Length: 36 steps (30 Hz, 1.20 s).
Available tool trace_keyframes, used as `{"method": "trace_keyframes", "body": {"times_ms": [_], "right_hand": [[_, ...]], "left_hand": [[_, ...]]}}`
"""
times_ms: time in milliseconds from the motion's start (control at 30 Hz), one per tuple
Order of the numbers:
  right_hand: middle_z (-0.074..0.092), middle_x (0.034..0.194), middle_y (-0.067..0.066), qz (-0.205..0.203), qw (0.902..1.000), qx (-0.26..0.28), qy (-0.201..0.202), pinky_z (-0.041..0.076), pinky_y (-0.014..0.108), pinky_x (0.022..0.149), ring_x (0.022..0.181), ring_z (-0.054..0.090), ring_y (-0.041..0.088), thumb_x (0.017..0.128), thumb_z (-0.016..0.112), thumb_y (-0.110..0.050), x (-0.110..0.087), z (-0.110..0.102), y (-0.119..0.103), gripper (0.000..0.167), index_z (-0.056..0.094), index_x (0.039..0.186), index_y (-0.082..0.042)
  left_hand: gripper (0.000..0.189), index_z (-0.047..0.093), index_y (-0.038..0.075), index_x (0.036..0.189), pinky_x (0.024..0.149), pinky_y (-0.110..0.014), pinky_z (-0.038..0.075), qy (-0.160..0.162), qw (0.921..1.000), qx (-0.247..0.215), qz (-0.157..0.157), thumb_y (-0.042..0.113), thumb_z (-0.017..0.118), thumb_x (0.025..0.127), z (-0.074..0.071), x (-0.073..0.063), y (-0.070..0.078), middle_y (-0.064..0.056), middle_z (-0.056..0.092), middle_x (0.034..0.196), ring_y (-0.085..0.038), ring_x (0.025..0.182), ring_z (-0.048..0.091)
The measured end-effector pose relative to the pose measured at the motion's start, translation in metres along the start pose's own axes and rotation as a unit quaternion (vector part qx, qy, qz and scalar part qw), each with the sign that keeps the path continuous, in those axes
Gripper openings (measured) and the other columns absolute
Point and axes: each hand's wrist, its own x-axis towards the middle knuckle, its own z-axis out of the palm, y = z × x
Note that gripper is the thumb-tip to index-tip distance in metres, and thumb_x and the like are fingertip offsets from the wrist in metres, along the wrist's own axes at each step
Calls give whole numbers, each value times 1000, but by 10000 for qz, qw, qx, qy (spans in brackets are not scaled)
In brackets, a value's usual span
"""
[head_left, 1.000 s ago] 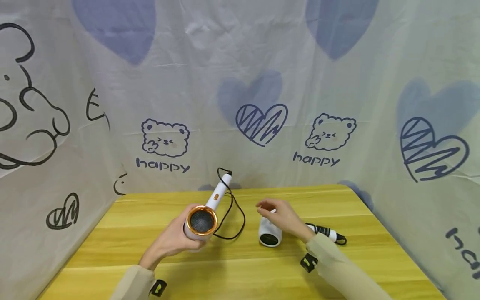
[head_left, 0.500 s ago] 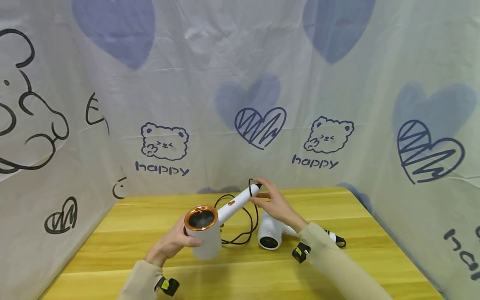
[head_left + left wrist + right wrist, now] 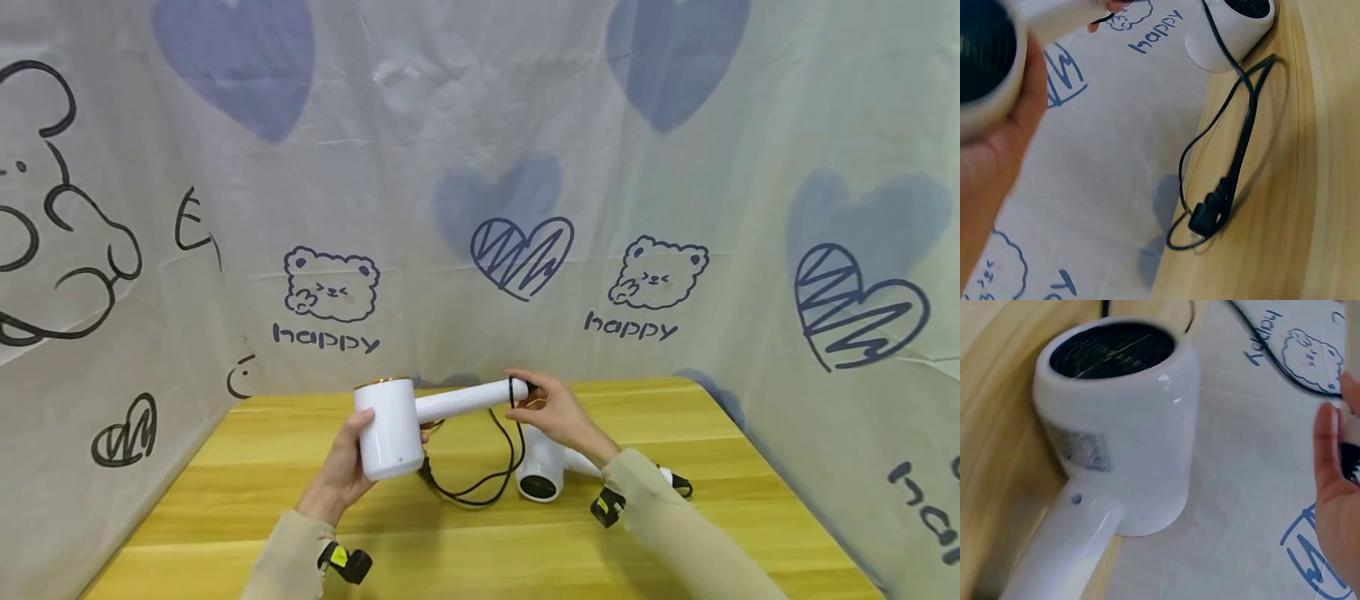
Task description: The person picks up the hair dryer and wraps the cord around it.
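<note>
A white hair dryer (image 3: 392, 437) with a copper-coloured rim is held up over the table, its handle pointing right. My left hand (image 3: 341, 467) grips its barrel from the left; the left wrist view shows the dark end (image 3: 985, 53) of that barrel. At the handle's far end, my right hand (image 3: 558, 417) pinches the tip between thumb and fingers, where the black cord (image 3: 480, 502) comes out. The cord loops down toward the table, and its plug (image 3: 1205, 217) shows in the left wrist view.
A second white hair dryer (image 3: 1141, 431) lies on the table below my right forearm, its dark grille facing me in the head view. Its handle end (image 3: 678, 483), with black cord, sticks out right of the sleeve. Printed cloth (image 3: 480, 350) walls the yellow wooden table (image 3: 225, 500).
My right hand has moved up from above the second hair dryer and taken the held dryer's handle end. The held dryer has turned, its handle swinging right and its copper rim tilting away.
</note>
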Motion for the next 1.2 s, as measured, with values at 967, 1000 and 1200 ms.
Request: {"method": "trace_keyframes", "body": {"times_ms": [967, 1000, 1200], "right_hand": [[70, 108, 15, -23, 9926, 473, -1116, 46, 21, 52, 64, 52, 9, 82, 78, -12, 4, -7, -17, 56, 60, 135, -16], [70, 106, 17, 15, 9891, 679, -1307, 43, 21, 49, 60, 49, 9, 85, 76, -11, 4, -9, -17, 56, 58, 138, -17], [71, 112, 17, -329, 9796, 427, -1938, 52, 22, 64, 71, 59, 4, 90, 64, 1, 6, -15, -21, 44, 62, 132, -12]], "left_hand": [[62, 20, 11, 137, 74, -33, 57, 889, 9719, -676, -2072, 57, 35, 99, -19, 7, 19, -11, 59, 99, -22, 81, 65], [61, 20, 11, 137, 74, -33, 57, 823, 9715, -735, -2096, 57, 34, 99, -19, 6, 19, -11, 59, 100, -22, 81, 65], [61, 17, 13, 139, 75, -31, 57, 629, 9721, -698, -2147, 56, 34, 100, -23, 2, 19, -10, 59, 102, -22, 83, 65]]}}
